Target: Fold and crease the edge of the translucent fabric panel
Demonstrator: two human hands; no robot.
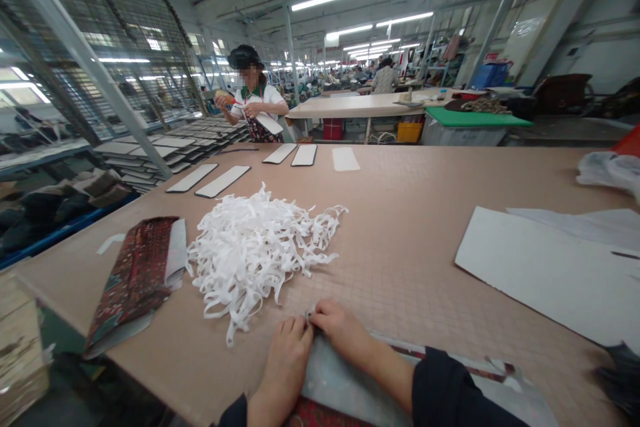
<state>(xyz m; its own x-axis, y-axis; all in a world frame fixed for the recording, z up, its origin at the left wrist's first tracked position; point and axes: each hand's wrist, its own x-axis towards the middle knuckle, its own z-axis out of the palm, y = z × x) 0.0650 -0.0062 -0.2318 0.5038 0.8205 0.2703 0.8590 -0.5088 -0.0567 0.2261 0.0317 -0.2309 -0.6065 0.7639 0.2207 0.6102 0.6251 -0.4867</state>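
Observation:
Both hands meet at the upper left corner of a grey-backed patterned fabric piece (340,380) lying at the table's near edge. My left hand (287,353) has its fingers closed on that corner. Against it, my right hand (343,333) pinches the same edge, its forearm lying across the grey backing. Red patterned cloth shows below the backing. Just beyond my hands lies a heap of white fabric strips (250,247). To the left rests a folded red patterned fabric piece (135,267) with a pale underside.
A brown table (400,213) spreads ahead. White panels (223,181) lie near its far edge. A large white sheet (540,267) is at right, with clear plastic (610,170) beyond. A co-worker (257,97) stands across the table, holding a white panel, beside stacked panels (170,140).

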